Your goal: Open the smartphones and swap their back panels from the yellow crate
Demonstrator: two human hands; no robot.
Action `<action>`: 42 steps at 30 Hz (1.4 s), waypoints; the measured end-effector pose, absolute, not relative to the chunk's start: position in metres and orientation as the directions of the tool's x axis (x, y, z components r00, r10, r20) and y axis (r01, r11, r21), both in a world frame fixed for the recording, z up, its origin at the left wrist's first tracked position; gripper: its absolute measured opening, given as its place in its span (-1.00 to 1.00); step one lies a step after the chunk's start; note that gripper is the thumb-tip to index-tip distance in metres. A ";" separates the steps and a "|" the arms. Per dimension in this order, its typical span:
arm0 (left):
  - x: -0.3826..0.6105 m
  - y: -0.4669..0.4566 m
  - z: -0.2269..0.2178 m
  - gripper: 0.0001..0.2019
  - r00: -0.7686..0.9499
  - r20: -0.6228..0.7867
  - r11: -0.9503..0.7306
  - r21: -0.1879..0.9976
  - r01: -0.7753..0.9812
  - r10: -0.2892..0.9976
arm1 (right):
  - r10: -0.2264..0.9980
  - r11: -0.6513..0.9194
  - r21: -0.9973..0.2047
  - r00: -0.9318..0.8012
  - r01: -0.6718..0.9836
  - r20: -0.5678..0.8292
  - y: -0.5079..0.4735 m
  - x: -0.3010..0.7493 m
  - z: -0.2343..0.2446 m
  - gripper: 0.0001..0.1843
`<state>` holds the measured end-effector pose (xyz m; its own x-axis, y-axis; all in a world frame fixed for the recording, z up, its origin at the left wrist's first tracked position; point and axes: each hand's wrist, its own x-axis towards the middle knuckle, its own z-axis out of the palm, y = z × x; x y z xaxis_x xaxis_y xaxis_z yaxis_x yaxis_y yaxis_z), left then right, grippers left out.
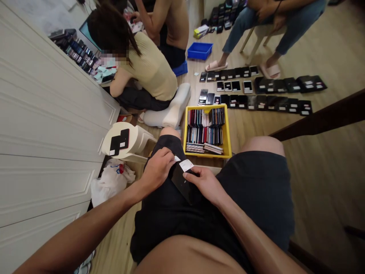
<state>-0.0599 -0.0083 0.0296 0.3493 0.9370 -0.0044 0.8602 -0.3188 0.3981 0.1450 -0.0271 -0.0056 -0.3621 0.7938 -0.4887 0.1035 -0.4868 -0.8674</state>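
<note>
A black smartphone lies tilted across my lap, its dark glossy face up. My right hand grips its right edge, thumb on top beside a white sticker label at the phone's upper end. Pinched at the fingertips of my left hand is a small white paper piece, just left of the label. Whether the two papers are joined, I cannot tell. Beyond my knees stands a yellow crate packed with upright phones.
To the left, a cream stool carries dark phones beside a white cabinet. Rows of phones lie on the floor. One person sits ahead; others are near a blue bin. A plastic bag stands below the stool.
</note>
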 end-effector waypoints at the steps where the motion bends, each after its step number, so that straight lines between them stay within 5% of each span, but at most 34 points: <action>1: -0.059 -0.008 0.027 -0.84 0.342 0.013 -0.316 0.415 0.853 0.940 | 0.794 -0.491 -0.867 -0.363 0.092 -0.488 -0.027 0.146 -0.006 -0.70; 12: -0.059 -0.001 0.032 -0.88 0.150 0.012 -0.121 0.655 0.746 0.989 | 0.791 -0.516 -0.856 -0.369 0.024 -0.487 -0.027 0.149 -0.012 -0.63; 22: -0.064 0.013 0.027 -0.85 -0.076 -0.319 0.325 0.882 0.340 0.945 | 0.777 -0.533 -0.846 -0.386 0.018 -0.498 -0.026 0.151 -0.009 -0.59; 37: -0.083 0.053 0.027 -0.82 -0.364 -0.188 0.277 0.938 0.209 0.912 | 0.799 -0.539 -0.842 -0.335 -0.033 -0.499 -0.041 0.161 -0.012 -0.61; 42: -0.069 0.058 0.043 -0.80 -0.201 -0.108 0.173 0.924 0.340 0.974 | 0.873 -0.469 -0.873 -0.219 -0.132 -0.436 -0.032 0.169 -0.012 -0.62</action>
